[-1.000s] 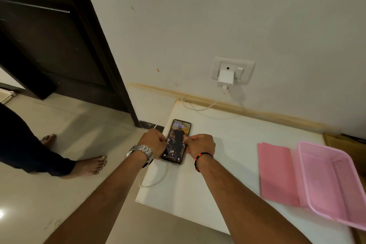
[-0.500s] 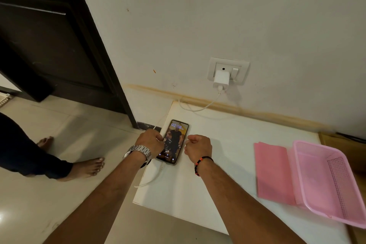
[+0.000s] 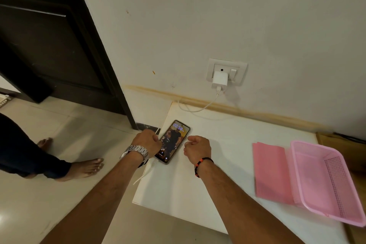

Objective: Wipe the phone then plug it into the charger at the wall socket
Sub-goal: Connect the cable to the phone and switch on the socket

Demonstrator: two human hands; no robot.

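The phone (image 3: 174,140) lies face up with its screen lit near the left edge of a low white table (image 3: 223,166). A white cable (image 3: 147,173) leaves its near end, and another stretch of cable (image 3: 198,109) runs up to the white charger (image 3: 219,80) seated in the wall socket (image 3: 241,70). My left hand (image 3: 147,140), with a metal watch on its wrist, is curled against the phone's left edge and covers part of it. My right hand (image 3: 198,147) is loosely closed just right of the phone, apart from it and holding nothing.
A folded pink cloth (image 3: 270,172) lies on the table at the right, next to a pink plastic basket (image 3: 309,174). A dark door (image 3: 49,45) stands at the left. Another person's bare foot (image 3: 83,168) rests on the tiled floor beside the table.
My right hand has let go of the phone's right edge and drawn back slightly. The left hand stays at the left edge. The phone has not moved.
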